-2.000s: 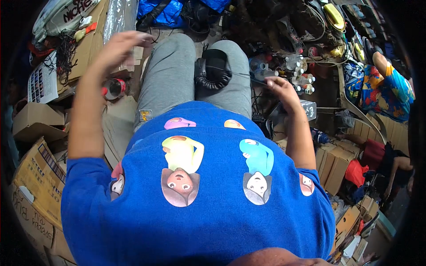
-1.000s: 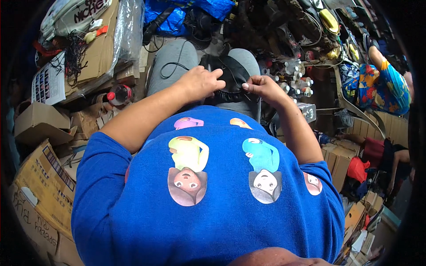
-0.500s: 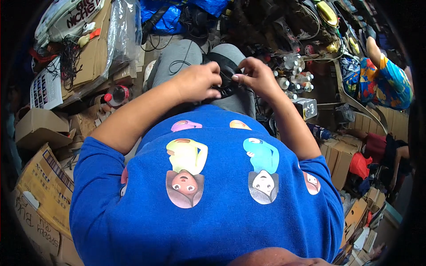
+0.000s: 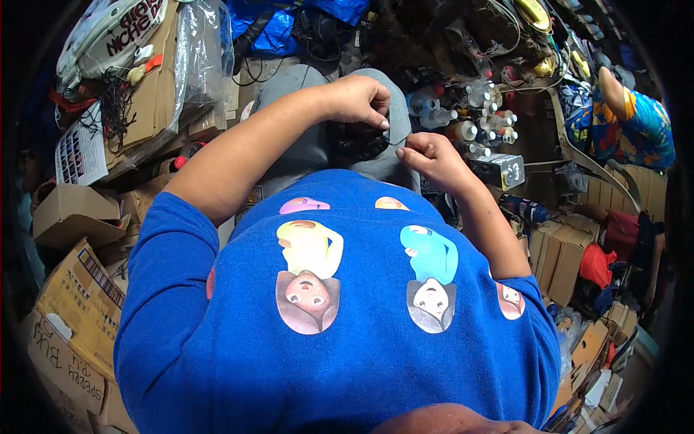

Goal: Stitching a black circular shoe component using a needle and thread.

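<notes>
On my lap, between my grey-clad thighs, lies a shiny black item (image 4: 357, 143) that looks soft and gathered; its kind cannot be made out. My left hand (image 4: 359, 101) is over its far side, fingers curled down and closed in a pinch, with what they hold hidden. Close to the item's right side, my right hand (image 4: 437, 160) is closed, thumb against forefinger. A thin black cord (image 4: 397, 142) runs from its fingertips in a short curve toward the left fingers.
Several plastic bottles (image 4: 483, 129) stand right of my knees, with a square tin (image 4: 502, 171) nearer me. Cardboard boxes (image 4: 78, 210) and flat cardboard (image 4: 153, 94) crowd the left. Beyond my knees sits a blue plastic sheet (image 4: 264, 32). Other people's limbs show at far right.
My left hand has moved up and to the right, across the black item. The right hand has come lower, nearer me. The cord loop over my left thigh no longer shows there.
</notes>
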A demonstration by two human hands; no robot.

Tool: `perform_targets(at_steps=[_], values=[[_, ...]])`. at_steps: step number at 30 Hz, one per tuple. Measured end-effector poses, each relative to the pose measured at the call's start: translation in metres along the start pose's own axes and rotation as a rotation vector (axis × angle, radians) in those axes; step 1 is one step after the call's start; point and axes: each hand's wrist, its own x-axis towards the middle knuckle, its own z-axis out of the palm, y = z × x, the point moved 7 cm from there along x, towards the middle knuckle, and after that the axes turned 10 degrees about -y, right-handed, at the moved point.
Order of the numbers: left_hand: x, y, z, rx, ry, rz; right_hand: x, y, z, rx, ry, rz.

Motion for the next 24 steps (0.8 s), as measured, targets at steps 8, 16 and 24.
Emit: perform_targets(at_steps=[8,16,24], values=[[-0.002,-0.014,-0.004,-0.290,-0.055,0.019,-0.024,-0.031,-0.025,-0.064,0.179,-0.146],[0.001,-0.017,-0.002,-0.359,-0.099,0.043,0.001,-0.023,-0.018,-0.439,0.176,-0.132],[-0.001,-0.017,0.002,-0.389,-0.150,0.026,0.007,-0.030,-0.015,-0.593,0.190,-0.123]])
